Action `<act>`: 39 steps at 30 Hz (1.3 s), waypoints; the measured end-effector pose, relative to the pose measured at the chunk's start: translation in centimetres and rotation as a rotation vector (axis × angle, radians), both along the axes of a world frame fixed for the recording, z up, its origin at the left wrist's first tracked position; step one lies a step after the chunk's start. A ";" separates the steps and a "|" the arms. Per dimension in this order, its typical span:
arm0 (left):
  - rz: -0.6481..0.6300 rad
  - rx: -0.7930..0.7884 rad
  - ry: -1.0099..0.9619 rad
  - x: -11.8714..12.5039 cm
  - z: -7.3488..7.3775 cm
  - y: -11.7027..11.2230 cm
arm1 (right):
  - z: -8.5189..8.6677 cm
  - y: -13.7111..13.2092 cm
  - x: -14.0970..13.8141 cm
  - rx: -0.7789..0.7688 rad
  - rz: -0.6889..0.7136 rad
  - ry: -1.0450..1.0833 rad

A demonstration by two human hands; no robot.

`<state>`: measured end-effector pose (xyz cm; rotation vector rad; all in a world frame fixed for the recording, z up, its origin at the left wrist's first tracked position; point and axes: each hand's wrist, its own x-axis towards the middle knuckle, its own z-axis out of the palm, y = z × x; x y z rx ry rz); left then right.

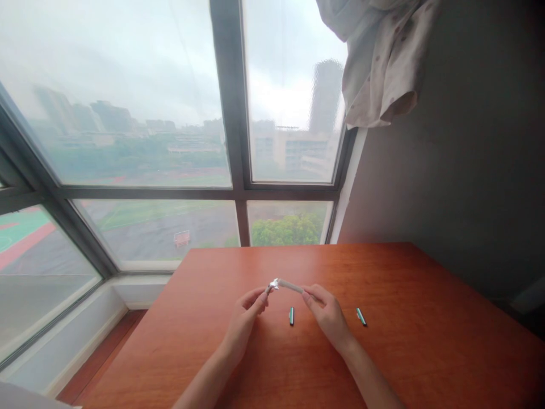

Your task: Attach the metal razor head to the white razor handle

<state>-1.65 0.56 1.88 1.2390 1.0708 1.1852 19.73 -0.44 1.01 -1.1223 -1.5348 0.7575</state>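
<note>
My left hand (pixel 249 312) pinches a razor handle (pixel 272 285), whose bare silver head end points up and right. In my right hand (pixel 326 312) is a slim pale grey rod (pixel 292 286), gripped at its right end between thumb and fingers. The rod's left tip is right beside the silver end; I cannot tell whether they touch. Below them on the table lies a green-and-black razor cartridge (pixel 292 316). Another razor cartridge (pixel 361 317) of the same kind lies to the right of my right hand.
A reddish-brown wooden table (pixel 238 264) spreads under both hands. Large windows (pixel 140 113) stand behind it and on the left, with dark frames. A pale cloth (pixel 383 68) hangs at the upper right, before a grey wall (pixel 460 170).
</note>
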 end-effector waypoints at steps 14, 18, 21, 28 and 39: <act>0.138 0.081 0.110 -0.1 0.8 -0.1 | 0.8 -0.3 0.4 0.105 -0.091 -0.206; 0.142 0.110 0.156 -0.2 0.5 0.0 | 0.8 -0.3 0.6 0.120 -0.100 -0.273; 0.124 0.115 0.165 -0.3 0.5 0.0 | 0.8 -0.2 0.7 0.116 -0.107 -0.278; 0.156 0.095 0.159 -0.2 1.0 -0.1 | 0.7 -0.1 0.6 0.093 -0.065 -0.189; 0.058 0.203 0.238 0.1 0.7 -0.2 | 0.6 -0.1 0.8 0.049 -0.082 -0.161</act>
